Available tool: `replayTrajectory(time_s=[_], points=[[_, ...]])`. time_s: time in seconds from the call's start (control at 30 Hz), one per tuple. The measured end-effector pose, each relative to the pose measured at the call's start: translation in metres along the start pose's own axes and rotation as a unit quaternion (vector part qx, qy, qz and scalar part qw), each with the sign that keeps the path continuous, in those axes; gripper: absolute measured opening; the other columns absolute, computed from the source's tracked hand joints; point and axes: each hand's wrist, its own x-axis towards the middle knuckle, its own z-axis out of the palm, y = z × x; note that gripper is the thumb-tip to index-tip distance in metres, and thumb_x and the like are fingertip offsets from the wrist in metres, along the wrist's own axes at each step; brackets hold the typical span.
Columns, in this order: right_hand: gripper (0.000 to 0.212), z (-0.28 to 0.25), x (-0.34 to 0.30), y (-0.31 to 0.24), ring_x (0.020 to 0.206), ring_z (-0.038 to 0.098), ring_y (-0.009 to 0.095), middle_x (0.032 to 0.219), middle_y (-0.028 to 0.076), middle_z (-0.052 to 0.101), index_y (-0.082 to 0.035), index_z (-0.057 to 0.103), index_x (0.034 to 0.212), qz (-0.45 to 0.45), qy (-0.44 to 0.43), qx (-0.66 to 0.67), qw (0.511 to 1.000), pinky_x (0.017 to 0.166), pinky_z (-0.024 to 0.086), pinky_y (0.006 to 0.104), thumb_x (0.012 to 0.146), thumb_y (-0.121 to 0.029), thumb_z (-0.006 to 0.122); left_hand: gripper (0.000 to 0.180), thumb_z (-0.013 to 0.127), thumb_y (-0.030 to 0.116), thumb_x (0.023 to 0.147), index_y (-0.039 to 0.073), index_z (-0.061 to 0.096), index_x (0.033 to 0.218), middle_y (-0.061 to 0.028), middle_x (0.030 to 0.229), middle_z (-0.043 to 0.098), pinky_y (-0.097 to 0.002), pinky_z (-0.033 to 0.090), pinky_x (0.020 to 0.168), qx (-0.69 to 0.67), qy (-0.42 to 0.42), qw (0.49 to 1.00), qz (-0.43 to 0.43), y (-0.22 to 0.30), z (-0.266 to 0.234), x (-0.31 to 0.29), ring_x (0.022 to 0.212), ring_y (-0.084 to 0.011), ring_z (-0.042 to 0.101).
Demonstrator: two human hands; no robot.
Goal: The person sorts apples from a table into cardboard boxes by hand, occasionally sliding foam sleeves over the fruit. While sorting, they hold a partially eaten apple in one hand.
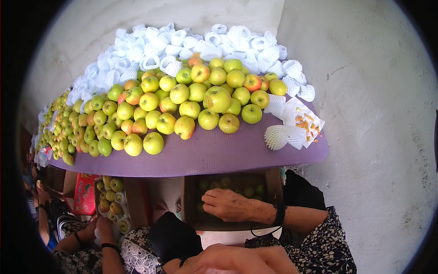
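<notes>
My right hand (228, 204) reaches in from the right, a black band on its wrist. It lies palm down over the near part of an open cardboard box (273, 182) under the table, fingers curled; whatever is under them is hidden. Green apples (248, 191) lie dimly inside the box. My left hand (232, 260) shows only partly at the lower edge, next to a black cloth piece (172, 237); its fingers are out of sight.
A purple-covered table (205, 153) carries a big heap of green-yellow apples (182, 100), with white foam net sleeves (182, 45) piled behind and some (283, 136) at its right end. At lower left, another person's hands (101, 226) work by a second box of apples (112, 196). A grey wall stands to the right.
</notes>
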Motion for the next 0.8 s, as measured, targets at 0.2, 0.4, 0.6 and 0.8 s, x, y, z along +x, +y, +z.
replayTrajectory(time_s=[0.2, 0.4, 0.6, 0.8], points=[[0.018, 0.004, -0.006, 0.001, 0.089, 0.052, 0.026, 0.089, 0.011, 0.051, 0.0, 0.054, 0.081, 0.02, -0.024, -0.017, 0.999, 0.076, 0.048, 0.0342, 0.064, -0.005, 0.059, 0.049, 0.069, 0.037, 0.077, -0.009, 0.063, 0.093, -0.023, 0.083, 0.06, -0.0343, 0.052, 0.061, 0.075, -0.152, 0.985, 0.035, -0.002, -0.026, 0.02, 0.075, -0.0309, 0.06], [0.018, 0.007, -0.006, -0.002, 0.085, 0.051, 0.024, 0.087, 0.009, 0.05, -0.002, 0.054, 0.08, 0.014, -0.023, -0.012, 1.0, 0.074, 0.047, 0.0333, 0.064, -0.006, 0.059, 0.076, 0.073, 0.039, 0.073, -0.017, 0.045, 0.117, -0.0314, 0.09, 0.057, -0.0331, 0.051, 0.06, -0.123, 0.083, 0.987, -0.063, -0.006, 0.001, 0.006, 0.075, -0.0333, 0.061], [0.014, 0.009, -0.013, -0.004, 0.084, 0.051, 0.022, 0.083, 0.007, 0.05, -0.004, 0.053, 0.078, 0.016, -0.034, -0.042, 0.998, 0.071, 0.046, 0.0312, 0.066, -0.01, 0.057, 0.081, 0.071, 0.037, 0.076, -0.019, 0.035, 0.122, -0.0331, 0.091, 0.055, -0.0313, 0.05, 0.059, -0.049, 0.046, 0.993, -0.1, -0.011, -0.009, 0.001, 0.076, -0.0328, 0.06], [0.012, 0.013, -0.018, -0.002, 0.082, 0.051, 0.02, 0.08, 0.006, 0.05, -0.005, 0.054, 0.078, 0.021, -0.024, -0.056, 0.998, 0.069, 0.046, 0.03, 0.07, -0.014, 0.056, 0.068, 0.071, 0.033, 0.078, -0.019, 0.044, 0.112, -0.0304, 0.087, 0.057, -0.031, 0.048, 0.058, -0.073, -0.046, 0.996, 0.033, -0.043, -0.031, -0.002, 0.075, -0.029, 0.059]])
